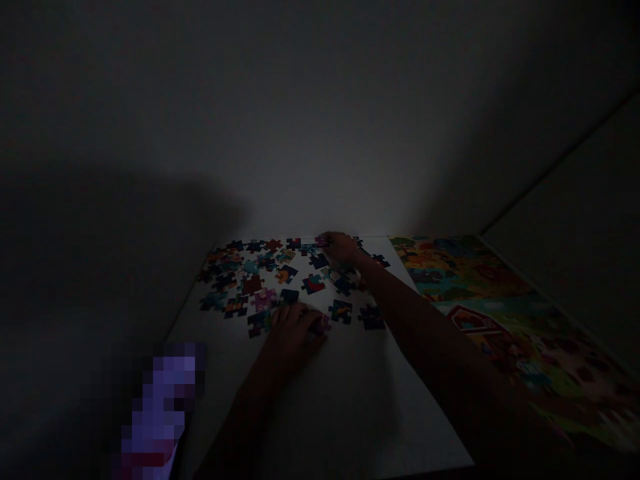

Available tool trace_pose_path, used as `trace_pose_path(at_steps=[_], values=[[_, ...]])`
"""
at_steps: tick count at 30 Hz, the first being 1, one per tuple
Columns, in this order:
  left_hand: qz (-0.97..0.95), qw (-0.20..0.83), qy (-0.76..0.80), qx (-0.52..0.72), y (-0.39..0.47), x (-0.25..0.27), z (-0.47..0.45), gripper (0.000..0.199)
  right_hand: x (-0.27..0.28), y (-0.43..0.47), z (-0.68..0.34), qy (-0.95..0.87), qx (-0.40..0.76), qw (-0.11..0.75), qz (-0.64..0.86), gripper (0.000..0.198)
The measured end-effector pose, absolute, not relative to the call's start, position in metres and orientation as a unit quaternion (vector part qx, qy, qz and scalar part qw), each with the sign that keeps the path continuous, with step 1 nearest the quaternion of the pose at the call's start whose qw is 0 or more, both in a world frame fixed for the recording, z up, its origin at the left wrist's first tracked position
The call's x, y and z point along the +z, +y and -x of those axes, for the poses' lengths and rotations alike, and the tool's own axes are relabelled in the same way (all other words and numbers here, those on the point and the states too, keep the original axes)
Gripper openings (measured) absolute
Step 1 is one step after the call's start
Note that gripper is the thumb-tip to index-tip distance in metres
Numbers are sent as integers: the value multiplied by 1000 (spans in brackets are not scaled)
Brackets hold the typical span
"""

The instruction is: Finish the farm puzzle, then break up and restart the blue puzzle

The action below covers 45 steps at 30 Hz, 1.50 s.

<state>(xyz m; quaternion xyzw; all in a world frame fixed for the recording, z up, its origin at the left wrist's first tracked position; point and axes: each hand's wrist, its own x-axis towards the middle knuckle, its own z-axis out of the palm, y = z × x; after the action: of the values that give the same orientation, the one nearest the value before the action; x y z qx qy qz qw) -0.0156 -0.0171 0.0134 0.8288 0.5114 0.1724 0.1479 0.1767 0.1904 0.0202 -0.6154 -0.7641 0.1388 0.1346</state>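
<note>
Many jigsaw puzzle pieces [313, 285] lie loose on a white tabletop [345, 393]. My left hand [290, 333] rests near the front of the pieces, its thumb and fingers bent around a purple puzzle piece [325, 324] that pokes out on the right. Farther off, my right hand [343, 248] reaches to the back edge of the table. Its fingertips are pinched at another purple puzzle piece [321, 241]. Dim light hides the exact contact of the fingers. A dark piece with an orange figure [341, 311] lies just right of my left hand.
Colourful picture sheets [450, 267] with farm and animal scenes cover the right side, partly behind my right forearm. A pale wall [320, 133] rises at the back edge. A blurred-out bright purple shape [165, 400] is at the lower left.
</note>
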Motion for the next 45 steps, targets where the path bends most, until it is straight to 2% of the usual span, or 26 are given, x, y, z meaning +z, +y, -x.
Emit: trace_pose_path(at_steps=[6, 11, 15, 22, 27, 29, 31, 34, 39, 45], values=[[-839, 142, 498, 165, -17, 9, 19, 38, 18, 187, -162, -716, 159, 148, 663, 45], [-846, 141, 491, 153, -16, 8, 19, 31, 20, 181, -154, -677, 136, 155, 707, 57], [-846, 151, 490, 149, -17, 8, 19, 30, 23, 188, -161, -703, 159, 133, 680, 58], [-839, 157, 495, 164, -17, 5, 19, 35, 18, 198, -167, -716, 193, 150, 654, 38], [-837, 176, 498, 145, -16, 9, 18, 31, 34, 188, -173, -700, 194, 217, 652, 27], [-834, 179, 500, 150, -16, 10, 17, 28, 42, 169, -183, -704, 251, 270, 607, 25], [-830, 177, 502, 167, -15, 9, 17, 27, 46, 139, -197, -683, 372, 338, 529, 28], [-825, 180, 501, 189, -16, 8, 15, 28, 45, 84, -216, -612, 511, 357, 486, 35], [-824, 190, 499, 192, -16, 10, 11, 27, 41, 17, -230, -579, 569, 329, 483, 35], [-839, 199, 468, 196, -15, 16, 10, 24, 26, -5, -235, -625, 575, 272, 453, 28]])
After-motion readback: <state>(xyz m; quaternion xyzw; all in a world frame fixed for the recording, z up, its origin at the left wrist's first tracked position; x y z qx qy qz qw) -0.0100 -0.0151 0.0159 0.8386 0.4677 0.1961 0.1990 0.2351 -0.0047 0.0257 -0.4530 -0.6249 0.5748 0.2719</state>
